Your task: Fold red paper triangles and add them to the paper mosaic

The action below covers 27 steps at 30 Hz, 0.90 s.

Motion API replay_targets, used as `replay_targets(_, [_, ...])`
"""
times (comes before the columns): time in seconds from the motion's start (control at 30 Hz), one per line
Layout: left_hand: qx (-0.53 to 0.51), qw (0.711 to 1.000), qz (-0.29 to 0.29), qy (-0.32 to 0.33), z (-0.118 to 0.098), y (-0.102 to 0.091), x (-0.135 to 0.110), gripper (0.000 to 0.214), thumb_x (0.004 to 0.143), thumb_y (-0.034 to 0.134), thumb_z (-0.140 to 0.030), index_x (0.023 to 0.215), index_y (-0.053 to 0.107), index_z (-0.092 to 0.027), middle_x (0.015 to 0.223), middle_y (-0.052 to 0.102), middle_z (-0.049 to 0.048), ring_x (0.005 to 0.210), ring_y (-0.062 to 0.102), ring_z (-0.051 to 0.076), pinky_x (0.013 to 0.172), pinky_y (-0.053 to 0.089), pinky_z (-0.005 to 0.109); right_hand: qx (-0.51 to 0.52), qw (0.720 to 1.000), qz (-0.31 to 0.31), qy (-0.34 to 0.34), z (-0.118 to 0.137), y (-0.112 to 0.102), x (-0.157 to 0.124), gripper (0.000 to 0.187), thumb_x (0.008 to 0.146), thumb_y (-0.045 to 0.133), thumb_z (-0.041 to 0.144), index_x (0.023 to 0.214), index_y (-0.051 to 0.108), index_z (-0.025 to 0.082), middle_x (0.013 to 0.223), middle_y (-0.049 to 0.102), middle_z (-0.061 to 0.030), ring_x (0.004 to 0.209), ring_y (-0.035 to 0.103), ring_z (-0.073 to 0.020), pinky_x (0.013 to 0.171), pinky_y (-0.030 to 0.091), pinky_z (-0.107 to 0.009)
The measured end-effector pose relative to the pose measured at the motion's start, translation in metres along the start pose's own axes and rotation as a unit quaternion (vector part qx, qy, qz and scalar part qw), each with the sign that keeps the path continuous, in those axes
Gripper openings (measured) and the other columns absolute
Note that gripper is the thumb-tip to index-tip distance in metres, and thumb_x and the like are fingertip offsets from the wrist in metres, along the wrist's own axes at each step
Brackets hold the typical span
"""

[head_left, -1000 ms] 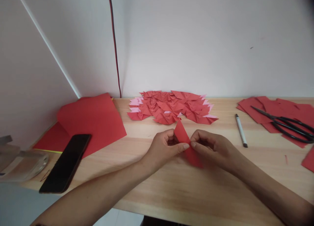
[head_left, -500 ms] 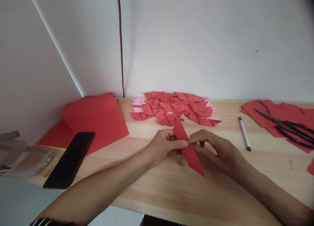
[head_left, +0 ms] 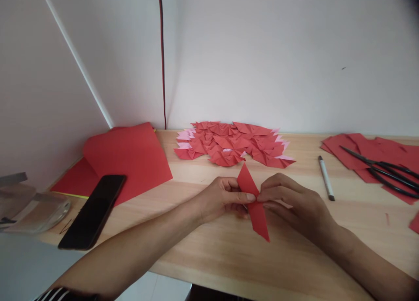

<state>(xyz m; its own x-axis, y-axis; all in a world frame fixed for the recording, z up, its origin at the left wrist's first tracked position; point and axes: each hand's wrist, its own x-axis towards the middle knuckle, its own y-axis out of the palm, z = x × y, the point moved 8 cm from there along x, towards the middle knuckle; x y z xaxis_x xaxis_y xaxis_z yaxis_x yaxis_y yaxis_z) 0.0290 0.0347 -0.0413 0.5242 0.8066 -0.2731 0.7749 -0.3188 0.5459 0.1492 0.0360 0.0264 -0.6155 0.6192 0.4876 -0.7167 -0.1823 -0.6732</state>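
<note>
A folded piece of red paper (head_left: pixel 259 218) is held up above the wooden table, slanting from upper left to lower right. My left hand (head_left: pixel 225 197) is closed on its left side, thumb lying across the front and fingers behind. From the right, my right hand (head_left: pixel 291 196) pinches the paper's edge near the middle, close to the left thumb tip. Behind the hands lies a spread of folded red and pink paper pieces (head_left: pixel 232 143), in overlapping rows near the wall.
On the left, large red sheets (head_left: pixel 131 157) lie under part of a black phone (head_left: pixel 93 211), with a clear plastic container (head_left: pixel 39 211) beside it. A white pen (head_left: pixel 326 178) and black scissors (head_left: pixel 382 168) on red paper squares (head_left: pixel 352 152) lie to the right.
Both hands have shifted slightly right and down with the paper. The paper now stands steeper, and its lower end has swung a little left. My right fingers have closed nearer its edge.
</note>
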Motion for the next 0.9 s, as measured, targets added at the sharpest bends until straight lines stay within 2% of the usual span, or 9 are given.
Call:
replay_targets(0.27, [0.036, 0.998, -0.017, 0.037, -0.002, 0.002, -0.002, 0.045, 0.064, 0.084, -0.047, 0.078, 0.07, -0.007, 0.072, 0.07, 0.0093, 0.06, 0.064, 0.014, 0.061, 0.05, 0.027, 0.067, 0.991, -0.001, 0.115, -0.015, 0.003, 0.004, 0.014, 0.094, 0.054, 0.03, 0.084, 0.062, 0.024, 0.082, 0.064, -0.0039, 0.073, 0.059, -0.0169, 0.064, 0.047, -0.03])
replay_targets(0.5, [0.052, 0.998, -0.026, 0.032, -0.001, 0.002, -0.001, 0.049, 0.064, 0.084, -0.049, 0.083, 0.068, -0.007, 0.071, 0.071, 0.0094, 0.059, 0.067, 0.016, 0.059, 0.053, 0.027, 0.189, 0.954, 0.013, 0.231, -0.029, 0.014, -0.002, 0.019, 0.093, 0.055, 0.038, 0.083, 0.059, 0.023, 0.084, 0.067, -0.0043, 0.078, 0.062, -0.0186, 0.071, 0.049, -0.033])
replay_targets(0.7, [0.059, 0.997, -0.038, 0.018, 0.001, 0.003, 0.0, 0.047, 0.065, 0.084, -0.047, 0.085, 0.066, -0.009, 0.067, 0.07, 0.0071, 0.056, 0.066, 0.015, 0.056, 0.053, 0.025, 0.232, 0.937, 0.007, 0.26, -0.029, 0.016, -0.003, 0.021, 0.089, 0.061, 0.039, 0.077, 0.059, 0.022, 0.083, 0.068, -0.0047, 0.074, 0.062, -0.018, 0.064, 0.048, -0.031])
replay_targets(0.9, [0.113, 0.992, -0.042, 0.046, -0.002, 0.008, -0.004, 0.039, 0.074, 0.075, -0.044, 0.087, 0.065, -0.008, 0.072, 0.068, 0.0077, 0.062, 0.065, 0.015, 0.062, 0.053, 0.027, 0.202, 0.944, 0.001, 0.259, -0.028, 0.012, -0.004, 0.019, 0.089, 0.058, 0.035, 0.075, 0.058, 0.022, 0.081, 0.067, -0.0042, 0.072, 0.062, -0.018, 0.062, 0.048, -0.031])
